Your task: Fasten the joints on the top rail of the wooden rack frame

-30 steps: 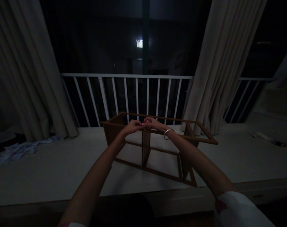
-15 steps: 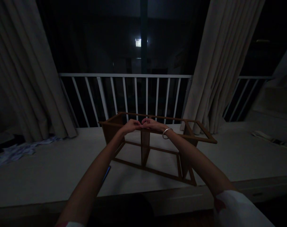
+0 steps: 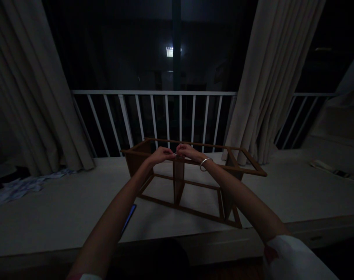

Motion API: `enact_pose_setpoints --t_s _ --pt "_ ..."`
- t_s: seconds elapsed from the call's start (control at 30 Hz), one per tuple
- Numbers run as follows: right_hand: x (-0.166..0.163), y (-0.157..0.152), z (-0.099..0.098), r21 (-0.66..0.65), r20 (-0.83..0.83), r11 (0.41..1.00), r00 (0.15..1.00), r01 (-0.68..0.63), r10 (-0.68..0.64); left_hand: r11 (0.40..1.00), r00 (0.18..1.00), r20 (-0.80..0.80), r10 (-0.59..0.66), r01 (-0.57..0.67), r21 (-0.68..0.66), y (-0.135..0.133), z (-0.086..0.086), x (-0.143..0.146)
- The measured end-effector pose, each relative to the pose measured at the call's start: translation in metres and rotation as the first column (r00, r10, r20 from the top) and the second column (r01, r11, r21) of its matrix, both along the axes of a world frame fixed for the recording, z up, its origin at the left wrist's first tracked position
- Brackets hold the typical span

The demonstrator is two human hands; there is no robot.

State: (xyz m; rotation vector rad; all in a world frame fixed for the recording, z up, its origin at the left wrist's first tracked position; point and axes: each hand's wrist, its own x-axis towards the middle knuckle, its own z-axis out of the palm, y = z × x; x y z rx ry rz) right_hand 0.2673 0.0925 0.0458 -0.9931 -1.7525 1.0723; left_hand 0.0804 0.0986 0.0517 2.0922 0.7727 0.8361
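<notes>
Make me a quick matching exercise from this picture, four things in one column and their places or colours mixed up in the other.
Things
1. wooden frame
2. bracelet
3. railing
4. left hand

Places or colours
A. white, in front of the dark window
B. fingertips close to those of the right hand
C. brown, on the pale ledge
D. silvery, around the right wrist

Right pairs: 1-C, 2-D, 3-A, 4-B
</notes>
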Motion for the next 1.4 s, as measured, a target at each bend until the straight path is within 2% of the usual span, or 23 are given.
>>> enact_pose_setpoints --t_s 0.4,0.6,0.9,1.1,1.4 --pt "0.000 -0.001 -0.001 0.015 -0.020 0.991 0.991 0.133 -0.133 1.000 0.999 -0.050 0.005 -0.005 -0.003 0.003 0.000 -0.003" --pt "0.001 -0.002 -0.003 0.009 0.023 0.975 0.975 0.220 -0.220 0.999 0.997 -0.066 -0.041 0.041 -0.005 0.005 0.001 -0.004" --pt "0.001 -0.007 0.002 0.082 0.100 0.996 0.994 0.045 -0.054 0.999 0.998 -0.040 -0.050 0.049 -0.024 0.011 -0.005 -0.003" --pt "0.000 -0.010 0.003 0.127 0.137 0.992 0.990 0.020 -0.037 0.999 0.999 -0.048 -0.026 0.025 -0.021 0.012 -0.005 -0.004" --pt "-0.001 -0.011 0.004 0.039 0.199 0.999 0.980 0.016 -0.024 1.000 0.999 -0.052 0.002 -0.003 -0.004 0.010 -0.006 -0.003"
